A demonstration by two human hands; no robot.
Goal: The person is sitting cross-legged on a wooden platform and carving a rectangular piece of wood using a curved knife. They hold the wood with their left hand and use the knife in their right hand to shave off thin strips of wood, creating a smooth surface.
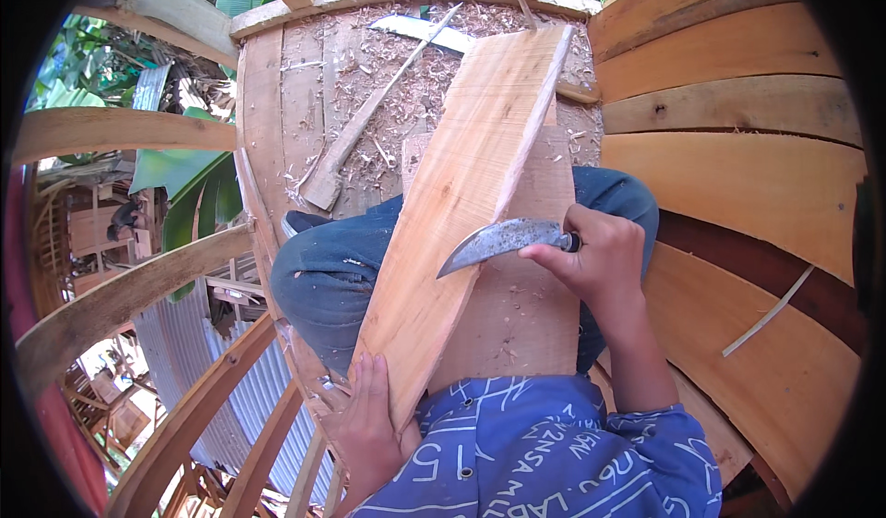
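A long, pale wooden plank (443, 186) lies slanted over my lap, its far end raised toward the upper right. My right hand (595, 250) is wrapped round the dark handle of a broad, curved knife (508, 238). The spotted grey blade lies across the plank's right edge, its tip pointing left. With fingers closed on the near left edge of the plank, my left hand (371, 416) steadies its lower end; the thumb is partly hidden. Beneath the plank, a second flat board (531, 324) rests across my legs.
Wood shavings (369, 66) litter the plank floor ahead. A tapered wooden stick (355, 139) and a whitish flat blade-like piece (420, 30) lie there. Slatted rails (138, 296) run along the left, with corrugated metal sheets (263, 398) below. A board wall (738, 176) rises close on the right.
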